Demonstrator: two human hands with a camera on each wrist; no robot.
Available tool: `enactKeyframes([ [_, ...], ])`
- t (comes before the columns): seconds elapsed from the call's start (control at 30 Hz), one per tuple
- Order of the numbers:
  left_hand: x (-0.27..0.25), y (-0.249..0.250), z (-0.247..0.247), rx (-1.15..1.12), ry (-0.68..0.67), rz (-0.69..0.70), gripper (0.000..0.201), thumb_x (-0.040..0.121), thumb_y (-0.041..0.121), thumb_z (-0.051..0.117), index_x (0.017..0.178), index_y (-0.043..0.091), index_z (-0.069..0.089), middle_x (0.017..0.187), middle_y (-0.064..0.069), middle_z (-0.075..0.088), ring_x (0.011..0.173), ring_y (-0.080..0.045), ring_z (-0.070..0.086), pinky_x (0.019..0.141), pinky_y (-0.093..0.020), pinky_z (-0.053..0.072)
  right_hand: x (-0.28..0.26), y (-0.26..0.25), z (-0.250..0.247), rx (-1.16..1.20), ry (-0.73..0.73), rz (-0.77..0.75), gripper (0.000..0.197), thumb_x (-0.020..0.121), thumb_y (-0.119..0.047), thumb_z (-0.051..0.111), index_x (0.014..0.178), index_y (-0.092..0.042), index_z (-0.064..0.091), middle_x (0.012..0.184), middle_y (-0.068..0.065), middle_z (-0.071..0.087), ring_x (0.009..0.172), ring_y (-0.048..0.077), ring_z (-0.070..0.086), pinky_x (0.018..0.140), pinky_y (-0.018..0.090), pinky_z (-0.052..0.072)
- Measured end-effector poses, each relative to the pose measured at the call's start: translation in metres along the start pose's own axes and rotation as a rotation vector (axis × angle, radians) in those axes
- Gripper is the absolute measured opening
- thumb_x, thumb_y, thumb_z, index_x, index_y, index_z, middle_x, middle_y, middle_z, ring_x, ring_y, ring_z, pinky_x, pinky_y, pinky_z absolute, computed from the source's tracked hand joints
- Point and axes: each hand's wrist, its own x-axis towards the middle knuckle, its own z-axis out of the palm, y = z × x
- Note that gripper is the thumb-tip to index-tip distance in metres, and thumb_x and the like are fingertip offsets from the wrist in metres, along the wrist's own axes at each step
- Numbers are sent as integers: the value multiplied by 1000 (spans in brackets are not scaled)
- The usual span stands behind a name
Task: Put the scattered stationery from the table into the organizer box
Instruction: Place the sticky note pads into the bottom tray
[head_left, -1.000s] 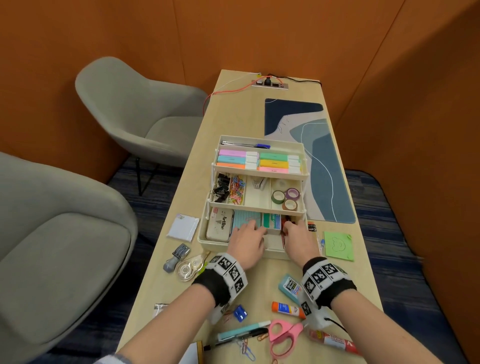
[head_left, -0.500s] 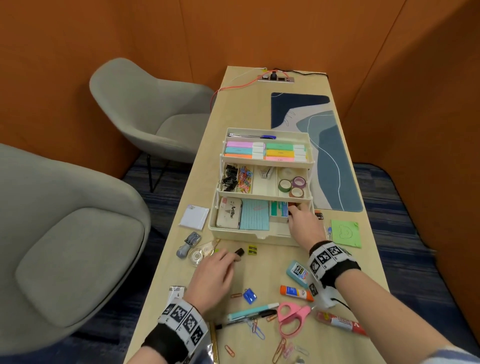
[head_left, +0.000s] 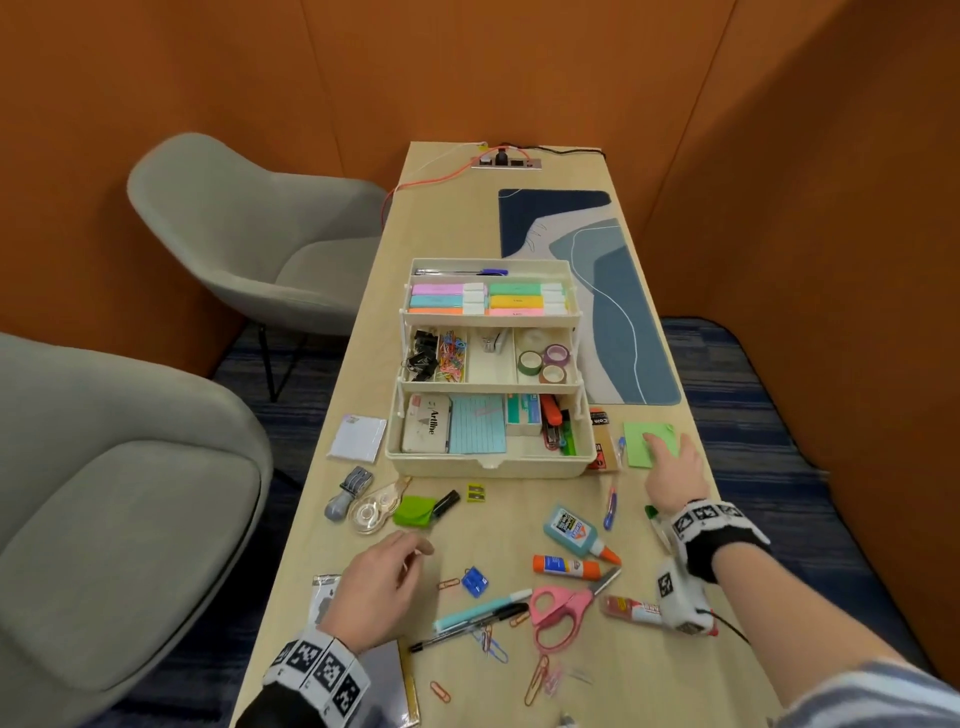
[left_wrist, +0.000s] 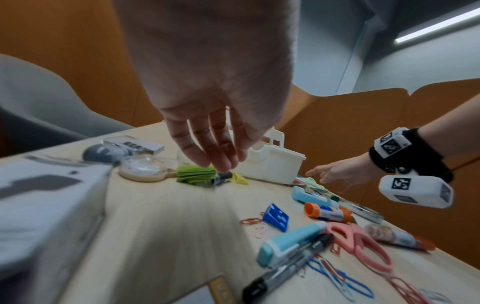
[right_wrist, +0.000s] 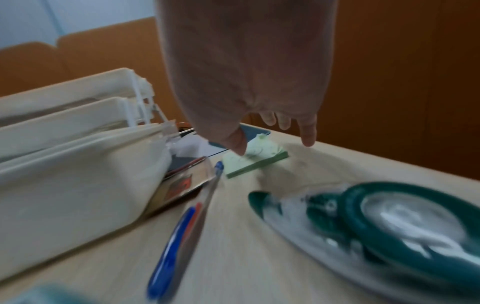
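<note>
Nearest the person, loose stationery covers the tabletop (head_left: 649, 691): paper clips, the pink scissors (head_left: 558, 608), pens and two glue bottles, all within easy reach, likely because they wait their turn. The left hand (head_left: 376, 592) hovers just above the wood with its fingers (left_wrist: 205, 148) hanging loosely apart and holding nothing; they point toward the folded green item (head_left: 414, 511) and the small black piece beside it, which looks like the next pick on that side. Farther out and to the right, the right hand (head_left: 675, 475) reaches over the green sticky-note pad (head_left: 636, 441), fingers spread and thumb touching its top, probably to slide or lift it; no grip has closed. Just left of the pad stands the organizer box (head_left: 488, 465), its three tiers stepped open so that every compartment is reachable from above.
</note>
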Motion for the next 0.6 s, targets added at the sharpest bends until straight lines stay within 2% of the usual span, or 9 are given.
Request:
enactKeyframes([
  [0.1,-6,-10,-5,-16,6,-70,17,93,23,48,99,35,59,94,23,59,80,3,54,72,-16,43,21,4,2,19,-93,40,53,96,-15,30,141,-42,33,156,17,2,144,34,5,116,50,16],
  [0.2,-11,-19,-7,-16,-6,-131,18,93,23,48,96,37,58,92,23,58,78,1,54,71,-18,43,26,2,8,41,-186,76,49,95,-30,31,139,-50,30,155,18,11,142,35,10,115,53,17],
  [0.27,-14,-23,-8,-13,-17,-149,19,92,23,48,93,40,56,93,23,58,82,1,55,75,-21,45,18,-1,11,119,-149,108,47,94,-32,42,139,-44,35,151,18,17,139,36,19,114,52,21],
  [0.37,-13,-23,-7,-23,-22,-159,20,92,23,48,89,42,54,94,23,58,83,1,55,76,-21,45,6,3,17,187,11,141,42,87,-30,58,129,-31,52,129,15,36,118,34,42,105,46,35],
  [0.47,-5,-17,-11,-19,35,-165,18,93,23,48,94,37,59,97,22,56,84,2,54,75,-17,42,2,1,22,259,106,181,36,80,-26,69,114,-17,62,116,16,41,104,35,48,95,42,43],
  [0.53,9,-16,-20,-13,112,-177,15,93,20,50,95,29,62,93,19,55,82,2,53,71,-13,38,4,-1,20,339,132,214,32,81,-15,68,111,-7,62,118,20,41,92,34,49,90,38,44],
  [0.6,31,-19,-32,-33,232,-226,14,92,15,52,95,23,63,91,13,57,82,-5,56,69,-16,38,5,-2,17,380,144,235,29,83,-3,62,112,1,59,122,23,38,81,30,45,84,35,43],
])
